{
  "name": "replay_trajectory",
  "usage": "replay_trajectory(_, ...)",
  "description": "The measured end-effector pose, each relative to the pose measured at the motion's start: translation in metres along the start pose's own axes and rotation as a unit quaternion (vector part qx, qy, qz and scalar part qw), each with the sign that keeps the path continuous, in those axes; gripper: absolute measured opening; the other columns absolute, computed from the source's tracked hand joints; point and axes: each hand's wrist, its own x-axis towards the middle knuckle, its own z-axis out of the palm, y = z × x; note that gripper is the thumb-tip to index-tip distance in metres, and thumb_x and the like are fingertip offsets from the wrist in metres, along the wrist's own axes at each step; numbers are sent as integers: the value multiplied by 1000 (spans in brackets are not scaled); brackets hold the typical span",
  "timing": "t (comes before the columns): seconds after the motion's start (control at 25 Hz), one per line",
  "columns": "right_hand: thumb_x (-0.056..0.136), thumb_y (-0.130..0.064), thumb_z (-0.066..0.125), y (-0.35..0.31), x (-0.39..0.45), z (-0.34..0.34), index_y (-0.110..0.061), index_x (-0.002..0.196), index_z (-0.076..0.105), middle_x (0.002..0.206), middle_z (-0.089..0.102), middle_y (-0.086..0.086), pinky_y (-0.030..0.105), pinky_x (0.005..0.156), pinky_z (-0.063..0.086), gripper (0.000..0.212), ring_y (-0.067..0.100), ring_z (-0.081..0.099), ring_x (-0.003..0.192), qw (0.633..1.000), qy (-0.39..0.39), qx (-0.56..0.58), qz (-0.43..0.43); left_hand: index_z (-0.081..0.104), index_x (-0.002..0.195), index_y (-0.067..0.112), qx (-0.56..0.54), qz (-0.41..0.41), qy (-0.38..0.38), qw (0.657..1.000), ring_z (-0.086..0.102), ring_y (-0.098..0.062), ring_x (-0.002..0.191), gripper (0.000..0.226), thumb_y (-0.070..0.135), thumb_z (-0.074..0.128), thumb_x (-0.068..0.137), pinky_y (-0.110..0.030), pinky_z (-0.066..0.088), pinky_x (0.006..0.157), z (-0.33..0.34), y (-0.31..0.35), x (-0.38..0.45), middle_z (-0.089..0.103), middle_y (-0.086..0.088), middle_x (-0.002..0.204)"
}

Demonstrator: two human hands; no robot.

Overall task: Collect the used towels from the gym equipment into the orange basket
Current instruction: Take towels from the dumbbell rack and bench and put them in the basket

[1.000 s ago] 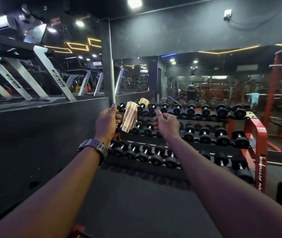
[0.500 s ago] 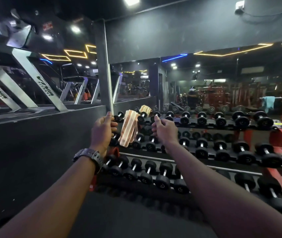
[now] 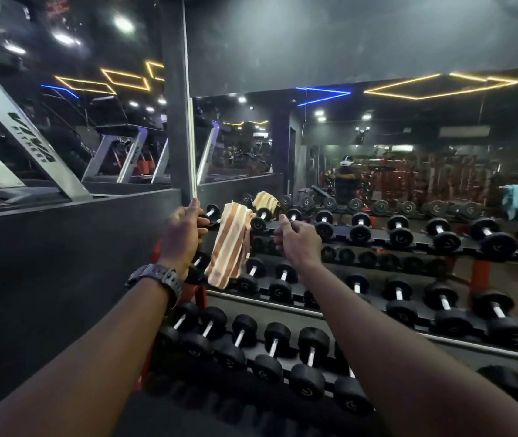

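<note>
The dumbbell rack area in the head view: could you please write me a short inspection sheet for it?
Surface: three-tier dumbbell rack, red frame, rows of black dumbbells.
Job's things: striped orange-and-cream towel hangs from the top tier, between the hands; orange basket not in view.
Clutter: a teal towel shows in the mirror, draped on a bar.
Grips: left hand and right hand raised either side of the striped towel, fingers curled, neither touching it.
Cables: nothing seen.
Surroundings: wall mirror behind the rack; treadmills on the left; black wristwatch on the left wrist.

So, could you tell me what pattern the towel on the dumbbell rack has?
Orange and cream stripes on the towel, head view.
</note>
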Motion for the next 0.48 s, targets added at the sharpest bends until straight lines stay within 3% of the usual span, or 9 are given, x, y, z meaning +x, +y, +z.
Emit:
replay_trajectory(0.08, 101, -39, 56, 14, 54, 27, -16, 74, 70, 66, 72, -2, 27, 59, 56, 38, 10, 67, 57, 1000, 3, -1, -7, 63, 92, 18, 3, -5, -2, 1000, 62, -19, 75, 36, 49, 45, 101, -29, 46, 62, 16, -25, 57, 70, -12, 93)
replay_trajectory(0.28, 101, -44, 53, 77, 194, 97, -9, 81, 72, 78, 74, 9, 53, 83, 57, 44, 27, 72, 77, 1000, -6, -7, -10, 63, 94, 18, 15, 4, 2, 1000, 63, -17, 74, 36, 49, 45, 101, -28, 47, 62, 64, -108, 187, 70, -9, 92)
replay_trajectory(0.48, 100, -47, 52, 149, 340, 161, -15, 79, 73, 77, 75, 4, 52, 84, 58, 43, 26, 73, 78, 1000, -13, 2, 0, 62, 94, 14, 26, -6, 15, 1000, 63, -23, 79, 36, 45, 45, 102, -34, 50, 71, 116, -181, 313, 68, -11, 92)
